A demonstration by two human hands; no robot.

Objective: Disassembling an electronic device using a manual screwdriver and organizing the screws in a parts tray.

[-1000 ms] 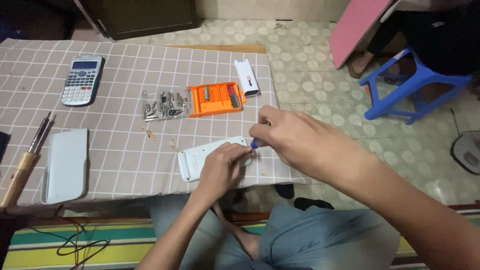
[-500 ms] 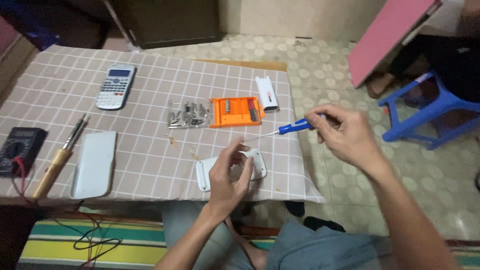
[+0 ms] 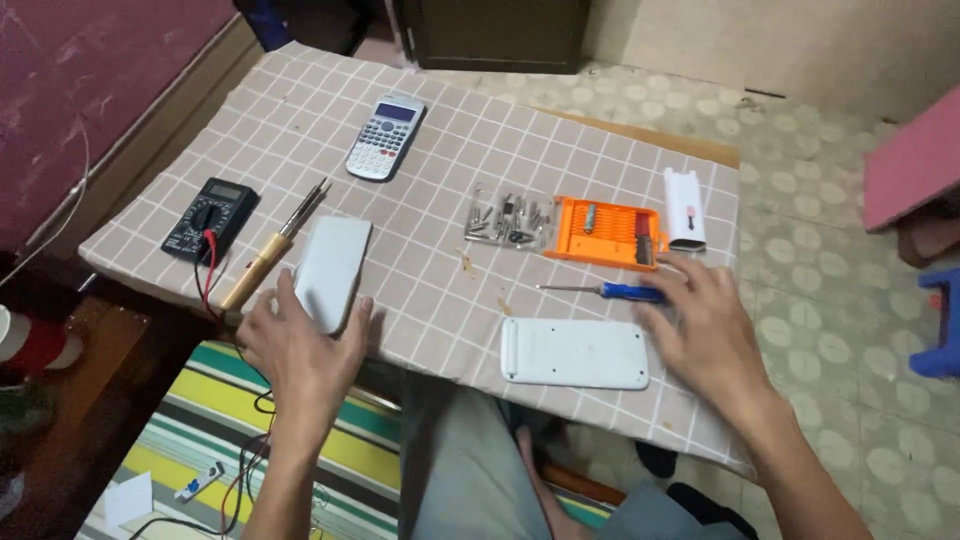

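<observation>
Two hands, split wide. I have my left hand [image 3: 300, 345] at the near end of the pale grey cover [image 3: 333, 271], fingers spread, seemingly touching rather than gripping; long axis runs away from me. My right hand [image 3: 705, 325] rests open beside the blue screwdriver [image 3: 605, 291], holding nothing.

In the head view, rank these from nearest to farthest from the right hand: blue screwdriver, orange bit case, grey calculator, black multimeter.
From the right hand:
1. Blue screwdriver, at its fingertips, just to their left.
2. Orange bit case, just beyond the fingers, farther up the table.
3. Grey calculator, far side, left of centre.
4. Black multimeter, near the table's left edge.
</observation>
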